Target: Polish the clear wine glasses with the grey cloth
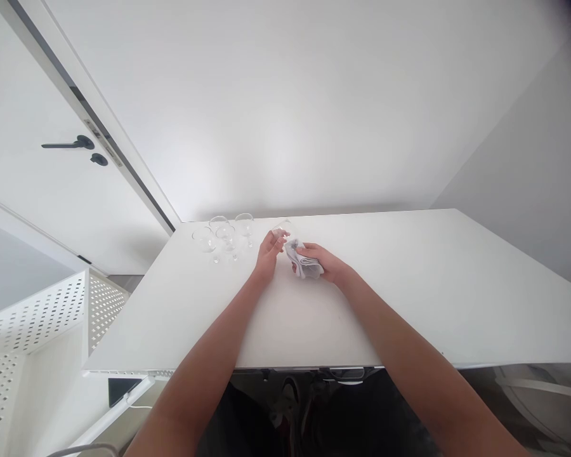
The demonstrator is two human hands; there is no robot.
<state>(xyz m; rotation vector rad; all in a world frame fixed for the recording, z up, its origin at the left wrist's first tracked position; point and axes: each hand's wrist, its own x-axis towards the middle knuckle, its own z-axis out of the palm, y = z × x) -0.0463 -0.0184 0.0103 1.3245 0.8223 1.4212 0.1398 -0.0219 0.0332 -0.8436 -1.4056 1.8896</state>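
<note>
My left hand has its fingers closed round a clear wine glass; only part of its rounded edge shows, the rest being hidden by the fingers and a cloth. A folded light grey cloth is gripped in my right hand, right beside the glass. Whether the cloth touches the glass I cannot tell for sure. To the left of my hands, several clear stemmed wine glasses stand upright, close together near the back of the white table.
Behind the table rises a white wall. A white door with a black handle is at the left. Below it stands a white perforated panel. The table's front edge runs beneath my forearms.
</note>
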